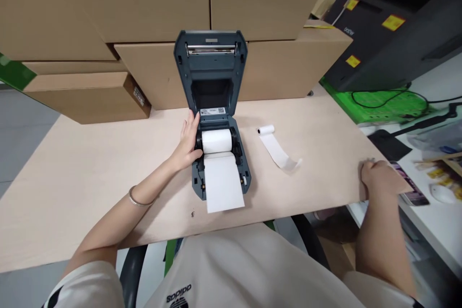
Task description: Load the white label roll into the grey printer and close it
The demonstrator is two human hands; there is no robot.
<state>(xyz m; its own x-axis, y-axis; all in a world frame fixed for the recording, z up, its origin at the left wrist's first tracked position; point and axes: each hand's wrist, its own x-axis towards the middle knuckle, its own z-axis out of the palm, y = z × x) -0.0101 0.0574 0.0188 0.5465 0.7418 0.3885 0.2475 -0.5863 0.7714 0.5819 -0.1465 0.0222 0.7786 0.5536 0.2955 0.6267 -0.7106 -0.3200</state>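
A dark grey label printer stands on the wooden table with its lid raised. Inside it lies a white paper roll, and a strip of its paper hangs out over the printer's front. My left hand rests against the printer's left side, fingers apart, holding nothing. Right of the printer, a small paper roll lies partly unrolled on the table. My right hand is at the table's right edge, fingers curled downward; what it holds, if anything, is hidden.
Cardboard boxes line the back of the wooden table. A flat box lies at the back left. On the right are a large black machine, a green crate with cables, and a white side table.
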